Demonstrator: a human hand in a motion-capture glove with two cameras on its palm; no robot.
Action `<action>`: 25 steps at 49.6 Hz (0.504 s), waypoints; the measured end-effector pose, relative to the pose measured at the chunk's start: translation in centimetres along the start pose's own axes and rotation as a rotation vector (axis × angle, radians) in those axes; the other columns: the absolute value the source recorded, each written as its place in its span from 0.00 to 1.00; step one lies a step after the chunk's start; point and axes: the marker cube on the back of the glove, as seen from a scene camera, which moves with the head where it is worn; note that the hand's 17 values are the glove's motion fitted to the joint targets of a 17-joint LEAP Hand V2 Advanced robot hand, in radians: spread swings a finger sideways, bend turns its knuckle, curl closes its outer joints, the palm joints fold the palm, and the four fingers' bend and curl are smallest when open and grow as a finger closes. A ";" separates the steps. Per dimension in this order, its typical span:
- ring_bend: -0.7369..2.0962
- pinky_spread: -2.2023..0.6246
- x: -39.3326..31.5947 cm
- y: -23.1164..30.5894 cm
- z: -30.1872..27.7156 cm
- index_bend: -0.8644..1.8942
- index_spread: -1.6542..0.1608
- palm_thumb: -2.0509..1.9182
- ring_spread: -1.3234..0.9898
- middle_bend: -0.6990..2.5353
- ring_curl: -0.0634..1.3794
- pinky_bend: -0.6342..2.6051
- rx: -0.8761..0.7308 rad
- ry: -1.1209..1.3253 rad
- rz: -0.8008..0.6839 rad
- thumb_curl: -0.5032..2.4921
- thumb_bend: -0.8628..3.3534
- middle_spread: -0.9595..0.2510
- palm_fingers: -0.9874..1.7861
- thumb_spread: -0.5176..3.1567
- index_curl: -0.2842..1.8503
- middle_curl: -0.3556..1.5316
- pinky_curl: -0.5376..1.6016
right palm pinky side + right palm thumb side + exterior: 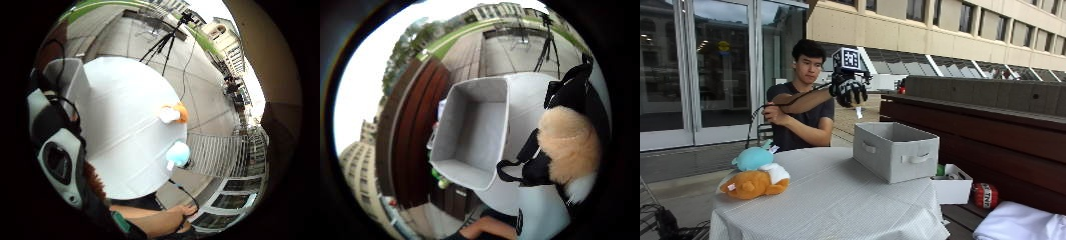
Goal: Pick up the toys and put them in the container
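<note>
Gloved right hand [848, 90], grip curled round a tan-and-white fuzzy plush toy [570, 145] I think, hovers above the grey fabric box container [896, 157]. Next it needs lowering over the opening and letting go.

No lettering, label, brand or number can be read anywhere in these views. In the outside view, the red ball-shaped object [984, 195] on the dark wooden bench beside the round table carries pale markings, but they are too small to make out. A round yellow sign [722, 46] hangs behind the glass doors of the building, and whatever is on it cannot be told. The grey fabric container [895, 149] shows no print.
</note>
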 end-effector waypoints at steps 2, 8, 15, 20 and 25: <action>0.66 0.62 -1.6 -0.4 -0.6 0.45 0.74 0.67 0.40 0.42 0.38 0.51 0.000 -0.009 -0.023 0.41 0.22 0.48 0.75 0.32 0.39 0.45 0.46; 0.66 0.62 -6.8 -1.4 -1.6 0.43 0.73 0.67 0.40 0.42 0.38 0.50 0.013 -0.040 -0.076 0.42 0.22 0.47 0.76 0.32 0.40 0.45 0.46; 0.67 0.62 -12.8 -1.3 -2.0 0.42 0.72 0.67 0.40 0.41 0.38 0.50 0.013 -0.037 -0.115 0.43 0.22 0.46 0.76 0.33 0.42 0.46 0.46; 0.67 0.62 -15.7 -1.3 -1.8 0.41 0.72 0.67 0.40 0.41 0.38 0.50 0.021 -0.032 -0.153 0.44 0.22 0.46 0.76 0.33 0.42 0.47 0.46; 0.67 0.62 -17.7 -1.0 -1.4 0.41 0.71 0.67 0.41 0.41 0.38 0.50 0.020 -0.065 -0.177 0.45 0.22 0.46 0.76 0.34 0.43 0.48 0.46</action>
